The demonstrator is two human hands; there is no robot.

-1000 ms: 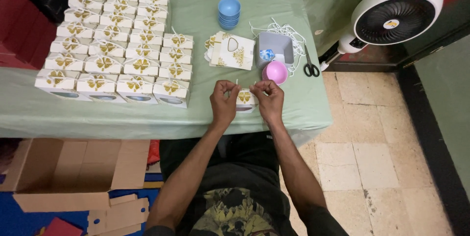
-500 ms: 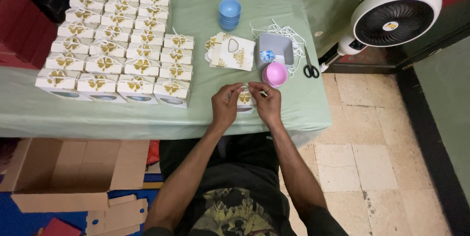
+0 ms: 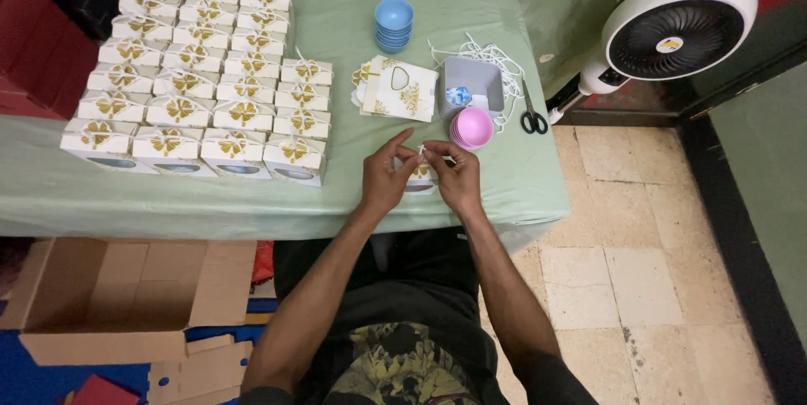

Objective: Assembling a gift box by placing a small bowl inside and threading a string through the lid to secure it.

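a big table with a green cloth (image 3: 353, 27) fills the top of what i see. on its left side sit many rows of small white boxes with gold bows (image 3: 197, 77), packed close together. a white fan (image 3: 677, 27) stands on the floor off to the right. an open brown cardboard box (image 3: 118, 304) sits on the floor under the table, on my left.

both my arms reach straight out from my body and come together near the front edge of the table. my left hand (image 3: 385, 178) and my right hand (image 3: 458, 176) are side by side, with a little white gift box (image 3: 420, 176) between them. my left hand cups the box, pointer finger up. my right hand's fingers pinch a thin white string (image 3: 424, 149) at the top of the box.

just past my hands are flat unfolded boxes (image 3: 399, 90), a grey tray (image 3: 472, 81), a pink bowl (image 3: 472, 128), a stack of blue bowls (image 3: 393, 23), loose white strings (image 3: 496, 56) and black scissors (image 3: 531, 115).
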